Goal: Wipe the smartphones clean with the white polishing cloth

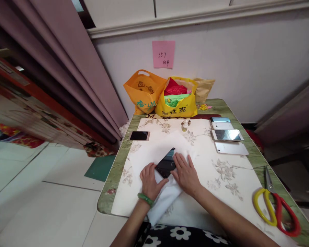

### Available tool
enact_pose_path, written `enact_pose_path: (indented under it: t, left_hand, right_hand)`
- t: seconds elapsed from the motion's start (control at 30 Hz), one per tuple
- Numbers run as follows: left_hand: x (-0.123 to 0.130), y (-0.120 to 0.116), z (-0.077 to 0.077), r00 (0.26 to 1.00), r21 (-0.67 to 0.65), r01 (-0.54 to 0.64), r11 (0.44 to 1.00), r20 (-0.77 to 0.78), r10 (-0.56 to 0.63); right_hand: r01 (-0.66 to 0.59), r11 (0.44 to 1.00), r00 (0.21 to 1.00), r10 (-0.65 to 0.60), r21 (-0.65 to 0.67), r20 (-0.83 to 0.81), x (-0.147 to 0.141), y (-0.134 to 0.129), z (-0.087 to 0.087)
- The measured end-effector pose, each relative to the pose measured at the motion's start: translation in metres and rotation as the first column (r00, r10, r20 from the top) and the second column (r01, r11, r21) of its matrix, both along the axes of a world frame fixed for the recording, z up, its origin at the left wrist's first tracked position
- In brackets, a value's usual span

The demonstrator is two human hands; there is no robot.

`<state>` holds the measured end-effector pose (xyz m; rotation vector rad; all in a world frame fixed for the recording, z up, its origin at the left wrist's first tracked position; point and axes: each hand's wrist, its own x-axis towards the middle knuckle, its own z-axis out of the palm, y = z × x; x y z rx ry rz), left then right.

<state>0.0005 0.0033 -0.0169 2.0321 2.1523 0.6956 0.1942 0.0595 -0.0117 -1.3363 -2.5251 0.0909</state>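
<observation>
A black phone (167, 164) lies slanted on a white cloth or sheet (164, 200) near the middle of the table. At the phone's left lower edge is my left hand (150, 181), its thumb spread toward the near corner and a green bangle on the wrist. My right hand (186, 173) lies with fingers stretched out along the phone's right side, touching the white material. Neither hand grips the phone; both rest flat beside it. The white material extends under the phone and toward the table's near edge.
Another phone (139, 136) lies at left. Several phones (227, 135) lie at right, above large scissors (270, 199). An orange bag (145, 91), a yellow bag (179, 106) and a small bottle (184, 126) stand toward the back. A patterned sheet (226, 171) covers the table.
</observation>
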Motion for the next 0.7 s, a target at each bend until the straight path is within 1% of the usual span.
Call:
enact_pose_path:
  t: [0.07,0.13,0.2,0.27,0.33,0.37,0.43,0.5,0.53,0.6,0.67,0.7]
  left_hand:
    - [0.000,0.000,0.000,1.000,0.011,-0.002,1.000,-0.004,0.002]
    - [0.000,0.001,0.000,1.000,0.007,-0.002,1.000,-0.003,0.002]
    - [0.000,0.001,0.000,1.000,-0.004,0.001,1.000,-0.001,-0.001]
    - [0.000,0.001,0.001,1.000,-0.012,-0.001,1.000,0.002,0.001]
    - [0.001,0.001,0.001,1.000,-0.016,-0.010,1.000,0.005,0.010]
    - [0.001,0.001,0.002,1.000,-0.017,-0.014,1.000,0.006,0.014]
    - [0.002,0.000,0.003,1.000,-0.021,-0.016,1.000,0.007,0.017]
    - [0.002,0.000,0.003,1.000,-0.024,-0.018,1.000,0.008,0.018]
    - [0.002,0.000,0.004,1.000,-0.026,-0.018,0.999,0.010,0.019]
    - [0.001,0.000,0.004,1.000,-0.032,-0.016,0.999,0.015,0.016]
    - [0.001,0.001,0.004,1.000,-0.036,-0.016,0.999,0.024,0.017]
    - [0.001,0.001,0.004,0.999,-0.038,-0.016,0.999,0.029,0.017]
  right_hand:
    - [-0.114,0.993,0.993,0.114,-0.026,-0.007,0.002,-0.020,0.005]
    - [-0.261,0.962,0.965,0.260,-0.076,-0.028,-0.002,-0.032,0.010]
    - [-0.370,0.920,0.929,0.366,-0.127,-0.057,-0.011,-0.030,0.013]
    - [-0.398,0.903,0.917,0.390,-0.162,-0.077,-0.021,-0.016,0.014]
    - [-0.350,0.921,0.937,0.342,-0.173,-0.076,-0.028,0.005,0.012]
    - [-0.300,0.939,0.954,0.293,-0.169,-0.068,-0.030,0.016,0.010]
    - [-0.171,0.974,0.985,0.166,-0.147,-0.047,-0.029,0.033,0.005]
    - [-0.047,0.993,0.999,0.044,-0.106,-0.031,-0.024,0.039,0.000]
    - [0.004,0.997,1.000,-0.006,-0.081,-0.028,-0.019,0.038,-0.002]
    - [0.076,0.996,0.997,-0.077,-0.039,-0.029,-0.009,0.027,-0.004]
    - [0.090,0.996,0.995,-0.091,-0.023,-0.034,0.001,0.008,-0.004]
    - [0.067,0.997,0.997,-0.068,-0.028,-0.037,0.004,-0.002,-0.002]
